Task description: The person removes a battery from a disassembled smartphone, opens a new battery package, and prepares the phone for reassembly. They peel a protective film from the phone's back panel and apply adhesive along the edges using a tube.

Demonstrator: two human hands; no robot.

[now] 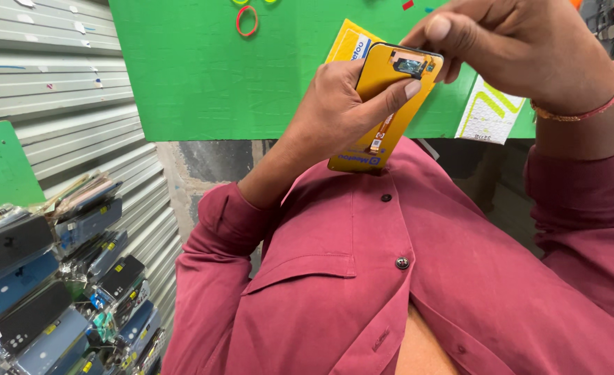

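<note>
Yellow phone display panel (385, 104) sits upright-tilted in front of the chest, above the maroon shirt (404, 278), back face toward the camera. Left hand (341, 111) wraps it from the left edge, forearm angled up from lower left, thumb laid across the back, grip closed around the panel. Right hand (522, 48) comes in from the upper right, wrist bent down, fingertips pinched at the panel's top edge near the small dark module (411, 66); whether it pinches anything there, cannot tell. Green table (202, 76) lies behind. Rack of packaged phone cases (56, 292) stands lower left.
</note>
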